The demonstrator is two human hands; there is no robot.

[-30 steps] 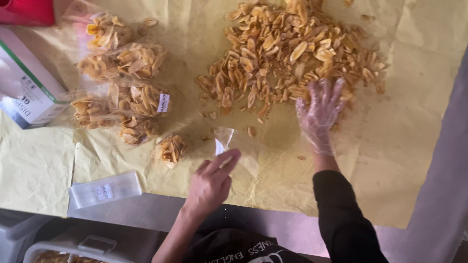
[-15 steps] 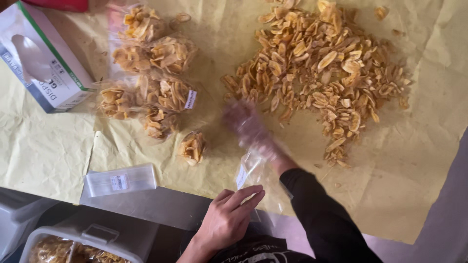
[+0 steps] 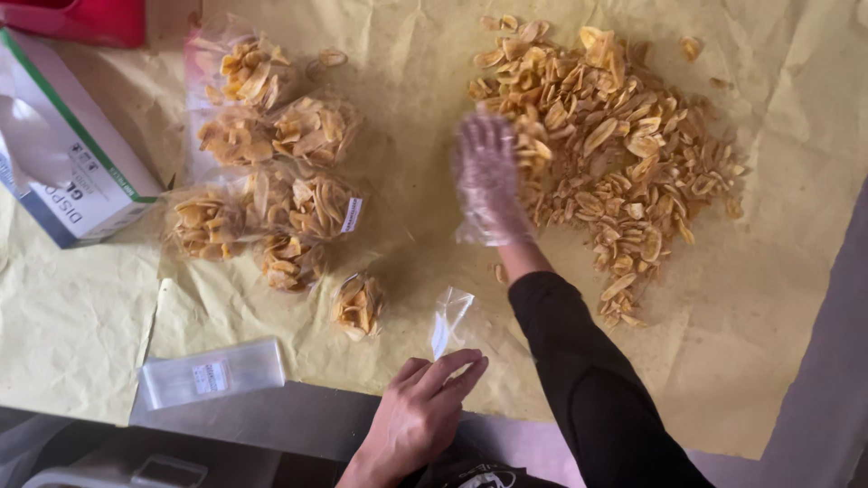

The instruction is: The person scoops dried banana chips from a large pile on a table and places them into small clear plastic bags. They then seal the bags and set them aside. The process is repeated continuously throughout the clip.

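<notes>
A large heap of golden fried chips (image 3: 624, 154) lies on yellow paper (image 3: 778, 298). My right hand (image 3: 488, 176), in a thin clear glove and black sleeve, rests palm down with fingers spread on the heap's left edge; it is blurred. Near the front edge, my bare left hand (image 3: 420, 407) pinches the bottom of a small clear plastic bag (image 3: 449, 316) that stands up from the paper. I cannot tell what is inside this bag.
Several filled chip bags (image 3: 271, 181) lie in a cluster at the left, one smaller bag (image 3: 357, 305) nearest the front. A stack of flat empty bags (image 3: 212, 372) lies at the paper's front edge. A disposable-glove box (image 3: 63, 154) and a red object (image 3: 81, 18) are at the far left.
My right hand left the heap, came down to the clear bag half a second ago, and is now back at the heap's left edge. My left hand kept hold of the bag.
</notes>
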